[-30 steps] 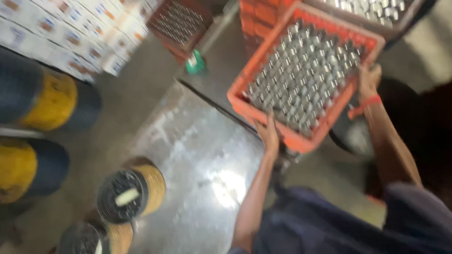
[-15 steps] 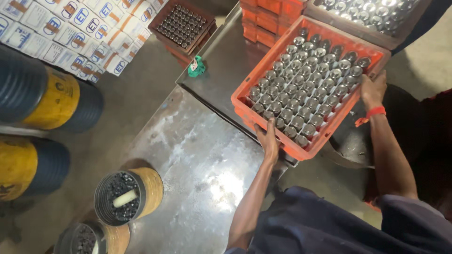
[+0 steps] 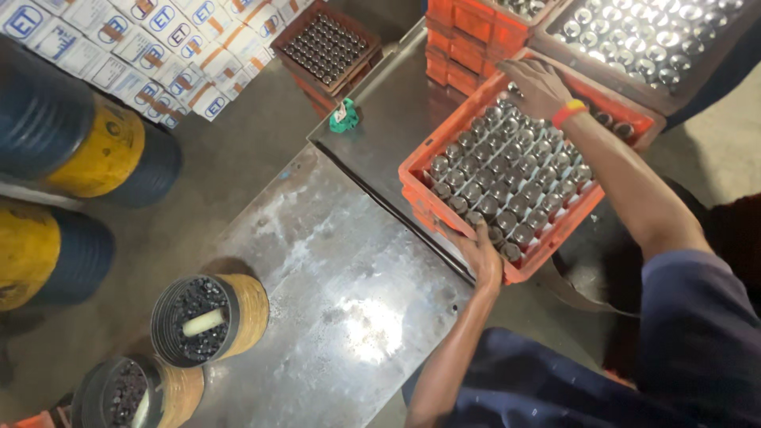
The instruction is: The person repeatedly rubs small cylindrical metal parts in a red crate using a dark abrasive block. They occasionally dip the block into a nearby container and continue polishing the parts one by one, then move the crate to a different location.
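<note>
My left hand (image 3: 483, 257) covers part of the near rim of the orange crate (image 3: 420, 170), so I cannot see its fingertips. The dark crate (image 3: 634, 103) at top right runs off the frame. The lower bucket (image 3: 135, 392) is cut by the bottom edge. Print on the stacked cartons (image 3: 119, 47) is too blurred to tell.

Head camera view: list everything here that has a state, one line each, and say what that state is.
Orange crate: full of metal cylinders, gripped at two edges.
Left hand: gripping the crate's near edge.
Right hand: gripping its far edge.
Brown crate: full, untouched.
Round bin: open, holding dark small parts.
</note>
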The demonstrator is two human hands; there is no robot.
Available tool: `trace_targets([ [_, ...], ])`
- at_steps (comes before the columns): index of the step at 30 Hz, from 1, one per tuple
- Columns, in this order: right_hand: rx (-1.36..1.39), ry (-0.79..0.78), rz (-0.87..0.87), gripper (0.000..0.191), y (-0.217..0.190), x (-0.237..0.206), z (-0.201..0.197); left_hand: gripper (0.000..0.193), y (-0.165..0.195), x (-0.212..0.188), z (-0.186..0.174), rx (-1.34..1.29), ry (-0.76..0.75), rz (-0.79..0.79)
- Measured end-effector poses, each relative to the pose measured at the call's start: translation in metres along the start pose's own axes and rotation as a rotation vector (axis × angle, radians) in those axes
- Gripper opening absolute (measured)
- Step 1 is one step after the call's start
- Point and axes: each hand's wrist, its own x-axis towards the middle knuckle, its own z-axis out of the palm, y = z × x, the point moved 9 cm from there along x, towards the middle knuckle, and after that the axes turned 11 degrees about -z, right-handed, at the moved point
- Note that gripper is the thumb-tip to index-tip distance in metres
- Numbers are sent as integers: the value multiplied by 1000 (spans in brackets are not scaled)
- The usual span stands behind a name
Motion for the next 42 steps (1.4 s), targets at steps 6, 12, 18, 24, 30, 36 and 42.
trace_targets([
  [6, -205, -368, -70, 48, 29, 24, 30, 88, 10, -11, -6, -48, 29, 27],
  [12, -361, -577, -60, 43, 52, 32, 49, 87, 10, -12, -7, -49, 48, 20],
  [18, -340, -600, -160, 25, 47, 34, 51, 87, -7, -13, -8, 4, 64, 6],
  [24, -379, -530, -121, 54, 50, 50, 37, 89, -11, 20, 0, -142, 15, -40],
  [30, -591, -704, -24, 25, 54, 51, 44, 88, 7, 10, 9, 8, 98, 53],
  [36, -542, -362, -13, 47, 15, 55, 23, 95, 32, -2, 8, 96, 61, 101],
  [42, -66, -9, 86, 49, -22, -2, -2, 104, 53, 5, 8, 128, -48, 170],
])
